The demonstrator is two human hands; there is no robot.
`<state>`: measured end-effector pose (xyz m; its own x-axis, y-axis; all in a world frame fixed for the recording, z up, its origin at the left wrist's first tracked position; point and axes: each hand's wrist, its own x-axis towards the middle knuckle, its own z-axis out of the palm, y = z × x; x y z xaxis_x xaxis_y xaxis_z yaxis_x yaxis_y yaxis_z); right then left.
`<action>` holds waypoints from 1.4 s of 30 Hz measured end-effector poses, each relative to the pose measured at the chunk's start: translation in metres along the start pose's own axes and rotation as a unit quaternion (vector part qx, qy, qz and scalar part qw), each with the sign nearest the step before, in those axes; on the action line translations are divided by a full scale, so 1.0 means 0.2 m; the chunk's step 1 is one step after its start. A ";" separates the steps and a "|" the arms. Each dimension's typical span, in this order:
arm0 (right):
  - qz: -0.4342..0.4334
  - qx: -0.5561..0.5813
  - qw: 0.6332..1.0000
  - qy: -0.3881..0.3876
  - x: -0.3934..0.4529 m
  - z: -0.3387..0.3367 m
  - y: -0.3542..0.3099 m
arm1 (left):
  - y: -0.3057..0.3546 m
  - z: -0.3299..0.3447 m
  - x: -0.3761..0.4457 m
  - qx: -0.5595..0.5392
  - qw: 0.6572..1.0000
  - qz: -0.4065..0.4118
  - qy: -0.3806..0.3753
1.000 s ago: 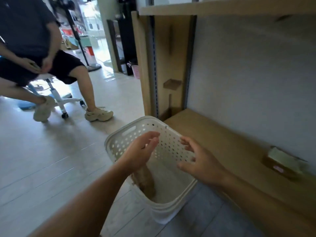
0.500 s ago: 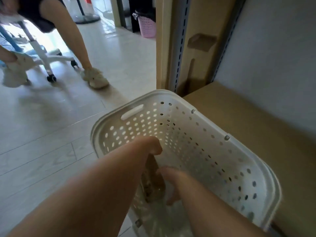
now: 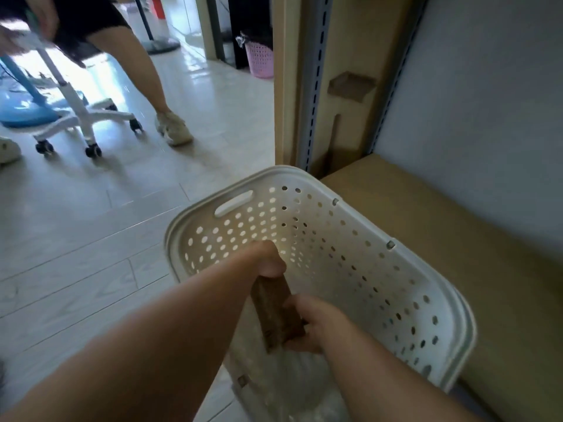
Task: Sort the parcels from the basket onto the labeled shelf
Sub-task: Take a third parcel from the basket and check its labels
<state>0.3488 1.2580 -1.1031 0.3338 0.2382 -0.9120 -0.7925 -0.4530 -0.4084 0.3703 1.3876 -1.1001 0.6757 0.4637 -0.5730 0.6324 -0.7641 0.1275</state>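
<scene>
A white perforated basket (image 3: 359,226) stands on the floor against the low brown shelf board (image 3: 457,239). Inside it I hold a small brown cardboard parcel (image 3: 275,312) upright on its narrow edge. My left hand (image 3: 268,260) grips the parcel's upper end. My right hand (image 3: 310,324) clasps its lower right side. A clear plastic-wrapped item (image 3: 292,379) lies on the basket's bottom under the parcel. The shelf's labels are out of view.
The shelf's upright post (image 3: 307,86) with slotted rails rises just behind the basket. A seated person's leg (image 3: 143,71) and a wheeled stool base (image 3: 82,123) are on the pale floor to the left. A pink bin (image 3: 259,57) stands in the doorway.
Both hands went from hovering over the basket down into it and closed on the brown parcel, which now sits higher between them. The view tilted down and nearer to the basket.
</scene>
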 end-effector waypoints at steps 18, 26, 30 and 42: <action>-0.438 -0.030 0.842 0.315 -1.60 -0.83 0.27 | 0.61 -0.30 -1.52 -0.512 0.802 0.189 0.242; -0.464 0.068 0.762 0.448 -1.87 -1.50 0.74 | 1.28 -0.03 -1.83 -0.559 0.775 0.280 0.091; -0.476 0.200 0.741 0.430 -1.85 -1.69 0.87 | 1.47 0.04 -1.87 -0.582 0.749 0.316 0.000; -0.438 0.331 0.803 0.232 -1.73 -2.05 0.69 | 1.61 0.06 -1.62 -0.524 0.675 0.519 0.028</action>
<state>0.3332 0.7614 -0.8587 0.9438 -0.1991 -0.2637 -0.1959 0.3052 -0.9319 0.3500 0.9861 -0.8839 0.9556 -0.0386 0.2922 -0.2910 0.0338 0.9561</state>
